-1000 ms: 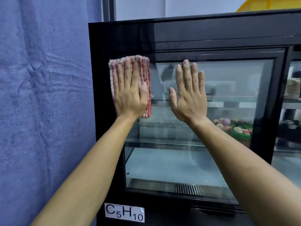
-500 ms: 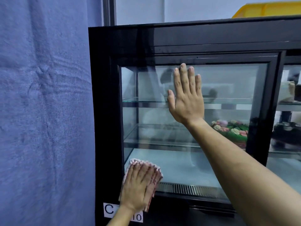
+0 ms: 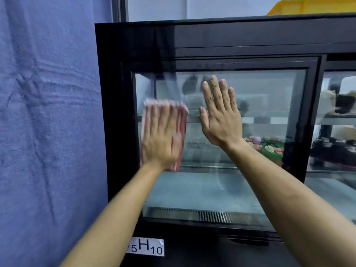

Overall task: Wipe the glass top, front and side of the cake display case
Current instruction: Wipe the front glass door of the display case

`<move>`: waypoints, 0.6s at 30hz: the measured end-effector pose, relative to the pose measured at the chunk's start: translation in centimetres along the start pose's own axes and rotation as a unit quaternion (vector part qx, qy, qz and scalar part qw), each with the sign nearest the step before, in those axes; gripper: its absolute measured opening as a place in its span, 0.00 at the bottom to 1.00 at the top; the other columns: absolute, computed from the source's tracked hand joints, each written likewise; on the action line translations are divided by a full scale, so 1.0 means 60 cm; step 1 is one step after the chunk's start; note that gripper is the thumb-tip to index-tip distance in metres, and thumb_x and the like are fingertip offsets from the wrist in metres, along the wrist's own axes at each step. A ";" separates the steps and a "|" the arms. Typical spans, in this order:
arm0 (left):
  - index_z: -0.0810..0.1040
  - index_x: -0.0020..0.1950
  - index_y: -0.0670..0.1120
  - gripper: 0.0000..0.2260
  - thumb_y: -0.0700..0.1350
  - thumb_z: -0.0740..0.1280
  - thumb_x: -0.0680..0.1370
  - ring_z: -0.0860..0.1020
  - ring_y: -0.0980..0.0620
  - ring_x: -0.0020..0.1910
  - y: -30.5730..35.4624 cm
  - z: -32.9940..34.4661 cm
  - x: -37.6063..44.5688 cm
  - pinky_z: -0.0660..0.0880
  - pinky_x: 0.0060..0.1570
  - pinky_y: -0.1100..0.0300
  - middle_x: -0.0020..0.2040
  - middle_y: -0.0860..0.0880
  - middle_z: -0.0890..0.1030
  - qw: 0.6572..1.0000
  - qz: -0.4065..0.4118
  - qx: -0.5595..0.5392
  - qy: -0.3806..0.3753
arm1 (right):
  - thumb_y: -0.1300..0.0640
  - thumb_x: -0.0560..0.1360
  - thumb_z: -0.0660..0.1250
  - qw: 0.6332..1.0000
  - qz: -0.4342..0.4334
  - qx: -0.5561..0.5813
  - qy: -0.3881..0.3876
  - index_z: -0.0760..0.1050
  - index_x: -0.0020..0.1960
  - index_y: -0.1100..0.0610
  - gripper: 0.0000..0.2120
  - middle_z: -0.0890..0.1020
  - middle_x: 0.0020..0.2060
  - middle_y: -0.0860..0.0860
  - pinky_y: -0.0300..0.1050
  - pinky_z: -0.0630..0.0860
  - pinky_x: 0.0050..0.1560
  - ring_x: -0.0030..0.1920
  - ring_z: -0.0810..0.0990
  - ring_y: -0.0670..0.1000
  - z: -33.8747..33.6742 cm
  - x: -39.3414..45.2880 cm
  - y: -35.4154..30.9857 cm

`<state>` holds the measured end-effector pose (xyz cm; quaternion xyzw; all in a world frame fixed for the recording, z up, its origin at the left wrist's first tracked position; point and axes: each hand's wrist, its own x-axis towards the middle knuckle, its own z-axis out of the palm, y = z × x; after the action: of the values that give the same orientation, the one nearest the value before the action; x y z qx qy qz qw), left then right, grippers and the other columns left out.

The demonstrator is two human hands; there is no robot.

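Against the front glass pane of the black-framed cake display case, the left hand presses a folded red-and-white striped cloth flat, its fingers straight and spread, so the grip is released rather than clenched. That cloth stands with its long axis upright, its top edge pointing at the case's upper frame; both cloth and hand are motion-blurred. Just right of it the right hand lies flat on the same pane, fingers straight and pointing up, holding nothing. Further right, behind the glass, a flower-decorated cake sits on a shelf. Below the left forearm a white label sticks to the base. Left hangs a blue fabric.
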<state>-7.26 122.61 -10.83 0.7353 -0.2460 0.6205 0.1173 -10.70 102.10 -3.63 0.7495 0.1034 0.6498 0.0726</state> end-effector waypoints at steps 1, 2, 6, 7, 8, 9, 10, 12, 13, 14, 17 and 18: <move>0.58 0.84 0.41 0.30 0.50 0.54 0.83 0.51 0.37 0.84 0.010 0.010 -0.083 0.47 0.81 0.35 0.85 0.40 0.52 0.999 0.017 -0.002 -0.039 | 0.49 0.86 0.50 1.000 -0.003 0.003 0.001 0.52 0.84 0.60 0.29 0.53 0.84 0.59 0.58 0.46 0.83 0.84 0.50 0.60 0.000 -0.009 0.001; 0.58 0.84 0.42 0.30 0.51 0.54 0.83 0.51 0.36 0.84 0.019 0.019 -0.174 0.46 0.81 0.35 0.86 0.41 0.50 0.996 0.040 0.002 -0.083 | 0.49 0.86 0.50 1.000 -0.008 0.001 0.001 0.52 0.84 0.60 0.29 0.53 0.83 0.59 0.58 0.47 0.83 0.83 0.50 0.61 -0.001 -0.016 0.003; 0.68 0.81 0.47 0.26 0.53 0.54 0.84 0.48 0.44 0.85 0.034 0.021 -0.430 0.39 0.82 0.43 0.86 0.47 0.49 0.969 0.116 0.037 -0.216 | 0.49 0.87 0.50 1.000 -0.019 -0.016 0.001 0.51 0.84 0.60 0.29 0.53 0.83 0.59 0.59 0.48 0.83 0.83 0.50 0.62 -0.002 -0.025 0.006; 0.69 0.81 0.47 0.26 0.54 0.55 0.84 0.48 0.45 0.85 0.027 0.019 -0.425 0.39 0.82 0.44 0.86 0.47 0.50 0.967 0.133 0.034 -0.217 | 0.49 0.87 0.50 1.000 -0.019 -0.017 0.000 0.51 0.84 0.60 0.29 0.53 0.83 0.59 0.59 0.48 0.83 0.83 0.50 0.62 -0.002 -0.024 0.006; 0.66 0.82 0.48 0.27 0.54 0.56 0.84 0.47 0.46 0.85 0.017 0.018 -0.399 0.40 0.83 0.44 0.86 0.48 0.50 0.965 0.158 0.026 -0.205 | 0.49 0.87 0.50 1.000 -0.020 -0.016 -0.001 0.51 0.84 0.60 0.29 0.53 0.83 0.59 0.59 0.48 0.83 0.83 0.50 0.62 -0.002 -0.023 0.005; 0.62 0.84 0.49 0.28 0.54 0.56 0.84 0.47 0.46 0.85 0.006 0.017 -0.361 0.41 0.83 0.44 0.86 0.48 0.49 0.964 0.189 0.016 -0.188 | 0.49 0.87 0.50 1.000 -0.020 -0.014 -0.002 0.51 0.84 0.60 0.29 0.53 0.84 0.59 0.60 0.48 0.83 0.83 0.50 0.61 -0.002 -0.023 0.005; 0.57 0.85 0.49 0.28 0.54 0.55 0.84 0.47 0.46 0.85 -0.007 0.015 -0.311 0.42 0.82 0.43 0.86 0.49 0.49 0.963 0.214 0.013 -0.165 | 0.49 0.87 0.50 1.000 -0.018 -0.012 -0.002 0.51 0.84 0.60 0.29 0.53 0.84 0.59 0.60 0.48 0.83 0.83 0.50 0.61 -0.002 -0.023 0.004; 0.53 0.85 0.48 0.28 0.52 0.53 0.85 0.50 0.42 0.84 -0.029 0.006 -0.185 0.46 0.81 0.38 0.86 0.46 0.50 0.976 0.190 0.014 -0.103 | 0.50 0.87 0.50 1.000 -0.017 -0.011 -0.003 0.50 0.84 0.60 0.29 0.53 0.84 0.59 0.60 0.48 0.83 0.83 0.49 0.61 -0.002 -0.024 0.005; 0.54 0.85 0.46 0.28 0.51 0.52 0.85 0.51 0.40 0.84 -0.040 -0.001 -0.114 0.47 0.81 0.36 0.85 0.44 0.52 0.988 0.144 0.013 -0.062 | 0.50 0.87 0.50 1.000 -0.016 -0.011 -0.004 0.50 0.84 0.60 0.29 0.53 0.84 0.59 0.60 0.48 0.83 0.83 0.49 0.61 -0.002 -0.024 0.005; 0.55 0.85 0.44 0.28 0.49 0.53 0.85 0.51 0.38 0.84 -0.050 -0.010 -0.041 0.48 0.81 0.36 0.85 0.43 0.53 0.995 0.092 0.012 -0.022 | 0.50 0.87 0.51 1.000 -0.017 -0.012 -0.004 0.51 0.84 0.60 0.29 0.53 0.84 0.59 0.60 0.48 0.83 0.83 0.49 0.61 -0.002 -0.024 0.005; 0.56 0.85 0.44 0.28 0.49 0.52 0.85 0.50 0.38 0.84 -0.062 -0.035 0.126 0.48 0.82 0.39 0.85 0.41 0.54 0.999 -0.028 0.020 0.033 | 0.50 0.87 0.52 1.000 -0.014 -0.012 -0.002 0.51 0.84 0.60 0.30 0.53 0.84 0.59 0.59 0.48 0.83 0.83 0.49 0.61 -0.003 -0.023 0.005; 0.56 0.85 0.44 0.28 0.49 0.52 0.86 0.50 0.38 0.84 -0.057 -0.038 0.147 0.47 0.82 0.40 0.85 0.41 0.54 0.997 -0.058 0.024 0.046 | 0.50 0.87 0.52 1.000 -0.015 -0.008 -0.003 0.51 0.84 0.60 0.30 0.53 0.84 0.59 0.59 0.48 0.83 0.84 0.49 0.61 -0.004 -0.024 0.005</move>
<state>-6.52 124.69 -1.38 0.7220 -0.1820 0.6513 0.1462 -11.10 101.44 -4.88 0.7492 0.1099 0.6471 0.0886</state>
